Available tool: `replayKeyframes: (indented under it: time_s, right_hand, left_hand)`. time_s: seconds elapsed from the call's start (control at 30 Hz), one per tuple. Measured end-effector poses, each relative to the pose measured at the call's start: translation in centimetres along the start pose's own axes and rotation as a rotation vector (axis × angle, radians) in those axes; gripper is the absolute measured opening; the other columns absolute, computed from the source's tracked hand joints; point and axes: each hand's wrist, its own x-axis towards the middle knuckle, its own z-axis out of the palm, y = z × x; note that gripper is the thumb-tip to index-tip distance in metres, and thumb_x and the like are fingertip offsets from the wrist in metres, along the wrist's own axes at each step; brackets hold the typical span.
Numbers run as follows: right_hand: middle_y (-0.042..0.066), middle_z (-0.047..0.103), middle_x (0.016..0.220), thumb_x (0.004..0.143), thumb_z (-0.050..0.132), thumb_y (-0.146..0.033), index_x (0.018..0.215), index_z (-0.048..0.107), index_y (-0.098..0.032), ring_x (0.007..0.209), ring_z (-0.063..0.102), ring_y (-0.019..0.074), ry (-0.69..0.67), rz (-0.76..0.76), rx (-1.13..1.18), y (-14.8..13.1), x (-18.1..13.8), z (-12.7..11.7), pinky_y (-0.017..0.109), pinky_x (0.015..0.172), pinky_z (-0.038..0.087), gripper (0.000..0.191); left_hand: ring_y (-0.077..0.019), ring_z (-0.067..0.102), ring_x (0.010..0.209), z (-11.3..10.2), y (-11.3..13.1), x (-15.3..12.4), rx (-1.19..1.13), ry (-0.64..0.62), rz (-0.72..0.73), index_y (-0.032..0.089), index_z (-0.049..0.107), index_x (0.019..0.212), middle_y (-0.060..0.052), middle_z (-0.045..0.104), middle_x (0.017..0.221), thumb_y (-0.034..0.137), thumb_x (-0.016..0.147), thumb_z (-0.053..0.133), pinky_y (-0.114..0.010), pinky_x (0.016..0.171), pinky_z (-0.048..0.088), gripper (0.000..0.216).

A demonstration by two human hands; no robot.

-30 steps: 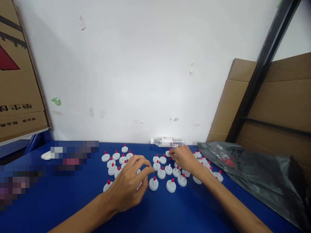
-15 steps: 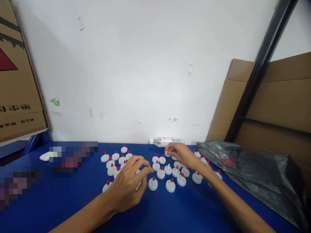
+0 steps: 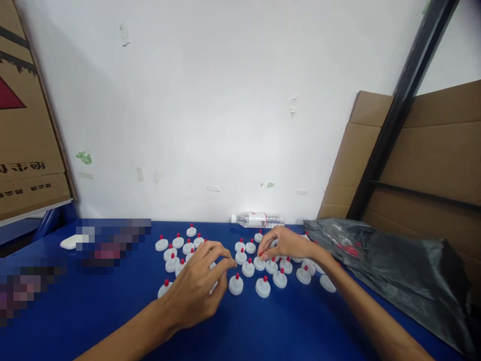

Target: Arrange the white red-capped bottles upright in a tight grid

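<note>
Right hand first: its fingertips are bunched downward and pinching the red nozzle tip of a white cap that sits upright on the blue table, in the middle of the spread of caps, just behind the front row. The wrist arches above more caps, hiding several beneath it. Over to the left hand: fingers curled and loosely gathered, thumb and forefinger drawn toward each other above the caps beneath the palm; whether they actually grip one, I cannot tell, the hand covers it. Just beside that hand stand two front caps, upright, red tips up, close together but apart. Dozens more white red-tipped caps are scattered upright across the table, a loose cluster to the left and another under and behind the right wrist. Farther back, a clear plastic water bottle lies on its side against the white wall. On the right a crumpled black plastic bag rests on the table, with cardboard sheets leaning behind it and a black metal post slanting upward. At far left, a printed cardboard box.
</note>
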Motion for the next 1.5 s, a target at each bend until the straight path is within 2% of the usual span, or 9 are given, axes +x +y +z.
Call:
replayKeyframes:
  time_s: [0.27, 0.4, 0.5, 0.6, 0.7, 0.87, 1.07, 1.23, 1.5]
  right_hand:
    - [0.003, 0.079, 0.082, 0.083, 0.077, -0.040, 0.088, 0.080, -0.021, 0.078, 0.072, 0.0201, 0.233, -0.095, -0.085, -1.3, 0.3, 0.7, 0.029, 0.070, 0.054, 0.020]
    - [0.003, 0.078, 0.086, 0.089, 0.074, -0.033, 0.091, 0.080, -0.024, 0.084, 0.069, 0.0204, 0.464, -0.194, -0.154, -3.8, 0.3, 1.9, 0.036, 0.086, 0.050, 0.012]
    - [0.001, 0.078, 0.087, 0.093, 0.071, -0.025, 0.097, 0.077, -0.025, 0.085, 0.067, 0.0187, 0.589, -0.429, -0.327, -5.1, 0.5, 4.0, 0.040, 0.095, 0.044, 0.007]
    - [0.000, 0.078, 0.091, 0.097, 0.064, -0.016, 0.107, 0.072, -0.023, 0.083, 0.067, 0.0164, 0.658, -0.727, -0.572, -5.8, 0.7, 6.1, 0.040, 0.093, 0.044, 0.015]
    - [0.001, 0.078, 0.094, 0.096, 0.060, -0.009, 0.112, 0.068, -0.021, 0.084, 0.068, 0.0165, 0.688, -0.835, -0.646, -6.2, 0.8, 7.3, 0.038, 0.088, 0.046, 0.022]
    - [0.002, 0.078, 0.095, 0.094, 0.060, -0.008, 0.109, 0.067, -0.021, 0.085, 0.067, 0.0168, 0.724, -0.866, -0.610, -6.3, 0.7, 7.5, 0.036, 0.079, 0.048, 0.021]
    - [0.004, 0.078, 0.097, 0.094, 0.061, -0.008, 0.110, 0.065, -0.019, 0.085, 0.067, 0.0177, 0.718, -0.890, -0.624, -5.6, 0.8, 7.7, 0.035, 0.076, 0.048, 0.020]
    - [0.004, 0.078, 0.100, 0.095, 0.062, -0.012, 0.113, 0.066, -0.020, 0.088, 0.067, 0.0178, 0.704, -0.880, -0.652, -5.6, 0.8, 7.8, 0.035, 0.076, 0.049, 0.020]
    - [0.003, 0.079, 0.097, 0.096, 0.061, -0.012, 0.109, 0.067, -0.020, 0.084, 0.067, 0.0163, 0.739, -0.927, -0.690, -6.2, 0.7, 8.1, 0.034, 0.075, 0.048, 0.016]
  left_hand:
    - [-0.0215, 0.054, 0.101, 0.0, 0.2, 0.0, 0.012, 0.035, -0.021, 0.019, 0.060, 0.114, -0.007, 0.064, 0.104, -0.001, 0.091, 0.046, -0.040, 0.090, 0.048, 0.034]
    - [-0.0233, 0.058, 0.112, 0.0, 0.3, 0.0, 0.005, 0.060, -0.214, 0.023, 0.054, 0.133, -0.008, 0.065, 0.120, 0.015, 0.098, 0.048, -0.043, 0.097, 0.049, 0.036]
    - [-0.0244, 0.065, 0.101, 0.1, 0.5, 0.0, -0.043, 0.047, -0.440, 0.023, 0.052, 0.142, -0.009, 0.069, 0.123, 0.039, 0.099, 0.054, -0.046, 0.092, 0.054, 0.046]
    - [-0.0195, 0.064, 0.071, 0.2, 0.6, 0.3, -0.151, 0.009, -0.622, 0.020, 0.061, 0.137, -0.007, 0.075, 0.101, 0.055, 0.093, 0.059, -0.044, 0.078, 0.057, 0.056]
    - [-0.0156, 0.062, 0.064, 0.3, 0.4, 0.7, -0.325, 0.023, -0.737, 0.020, 0.067, 0.129, -0.005, 0.074, 0.096, 0.054, 0.088, 0.066, -0.038, 0.073, 0.057, 0.053]
    - [-0.0212, 0.070, 0.091, 0.4, 0.0, 1.3, -0.734, 0.105, -0.823, 0.017, 0.064, 0.129, -0.009, 0.071, 0.111, 0.044, 0.079, 0.078, -0.036, 0.082, 0.059, 0.059]
    - [-0.0216, 0.073, 0.092, 0.0, -0.2, 1.5, -1.110, 0.036, -0.883, 0.017, 0.063, 0.123, -0.007, 0.077, 0.098, 0.033, 0.071, 0.089, -0.034, 0.085, 0.059, 0.060]
    - [-0.0238, 0.074, 0.101, -0.4, -0.6, 1.3, -1.059, 0.013, -0.898, 0.016, 0.068, 0.114, -0.007, 0.078, 0.102, 0.029, 0.069, 0.091, -0.032, 0.087, 0.059, 0.053]
    - [-0.0254, 0.075, 0.092, -0.4, -0.4, 1.4, -0.990, -0.019, -0.862, 0.017, 0.070, 0.110, -0.007, 0.079, 0.097, 0.032, 0.071, 0.087, -0.035, 0.080, 0.061, 0.045]
